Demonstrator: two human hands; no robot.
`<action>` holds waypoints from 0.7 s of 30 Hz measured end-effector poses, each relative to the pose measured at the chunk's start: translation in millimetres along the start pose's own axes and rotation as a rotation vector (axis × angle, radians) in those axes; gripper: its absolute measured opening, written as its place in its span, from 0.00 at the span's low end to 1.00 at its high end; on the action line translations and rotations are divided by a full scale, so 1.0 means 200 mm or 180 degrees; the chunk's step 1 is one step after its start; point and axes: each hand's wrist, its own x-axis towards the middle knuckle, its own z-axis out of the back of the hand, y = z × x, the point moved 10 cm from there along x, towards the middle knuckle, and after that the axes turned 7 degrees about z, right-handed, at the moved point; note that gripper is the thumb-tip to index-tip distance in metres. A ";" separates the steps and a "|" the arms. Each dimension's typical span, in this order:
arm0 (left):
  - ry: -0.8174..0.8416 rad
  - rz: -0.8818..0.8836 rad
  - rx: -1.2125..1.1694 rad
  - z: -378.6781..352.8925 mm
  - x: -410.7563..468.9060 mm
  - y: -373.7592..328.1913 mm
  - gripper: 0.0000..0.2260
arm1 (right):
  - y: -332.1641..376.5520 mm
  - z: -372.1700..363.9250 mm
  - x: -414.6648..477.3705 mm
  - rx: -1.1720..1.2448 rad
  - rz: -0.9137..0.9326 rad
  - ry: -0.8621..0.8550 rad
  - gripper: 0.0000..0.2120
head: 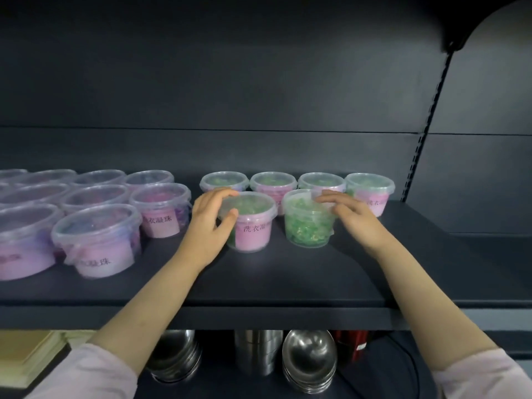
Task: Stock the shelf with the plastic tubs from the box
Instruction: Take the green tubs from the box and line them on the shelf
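Two small clear tubs of green beads stand side by side on the dark shelf (288,272). My left hand (208,223) is wrapped around the left tub (253,226), whose pink label faces me. My right hand (354,216) grips the right tub (306,223) from its right side; this tub's label is turned away. Behind them runs a row of several more green tubs (370,187) against the back wall. No box is in view.
Several larger tubs with purple contents (98,237) fill the shelf's left part. A slotted upright (426,125) rises at the right. Below the shelf are stacked steel bowls (309,361), steel cups (257,352), a red item (352,342) and flat tan boards (26,352).
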 end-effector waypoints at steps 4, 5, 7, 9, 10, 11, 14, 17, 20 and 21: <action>0.0036 -0.0086 0.0209 0.00 0.00 0.00 0.13 | -0.02 0.10 0.04 -0.0427 -0.0010 -0.0690 0.14; 0.0111 -0.0062 0.0161 -0.01 0.00 0.00 0.10 | -0.02 0.08 0.04 -0.0577 0.0016 -0.0717 0.11; 0.0177 -0.0030 0.0096 -0.02 0.00 0.01 0.08 | -0.02 0.03 0.06 -0.0835 0.0080 -0.0660 0.06; 0.0176 -0.0050 0.0090 -0.03 0.01 0.02 0.10 | -0.03 0.01 0.08 -0.0623 0.0182 -0.0614 0.03; 0.0170 -0.0070 0.0067 -0.03 0.01 0.02 0.11 | -0.04 0.00 0.08 -0.0235 0.0216 -0.0574 0.07; 0.0166 -0.0079 0.0038 -0.03 0.01 0.03 0.10 | -0.05 0.00 0.07 0.0195 0.0179 -0.0555 0.10; 0.0236 -0.0053 -0.0052 -0.03 0.02 0.05 0.10 | -0.07 0.07 0.05 0.0230 0.0218 -0.0943 0.13; 0.0156 -0.0181 0.0148 -0.02 0.03 0.05 0.11 | -0.03 0.14 0.01 -0.0638 0.0426 -0.1356 0.06; 0.0073 -0.0215 0.0218 0.00 0.05 0.06 0.12 | -0.04 0.09 0.01 -0.0571 0.0408 -0.1109 0.12; 0.0082 -0.0191 0.0152 0.00 0.05 0.07 0.12 | -0.04 0.06 0.02 -0.0633 0.0436 -0.0944 0.13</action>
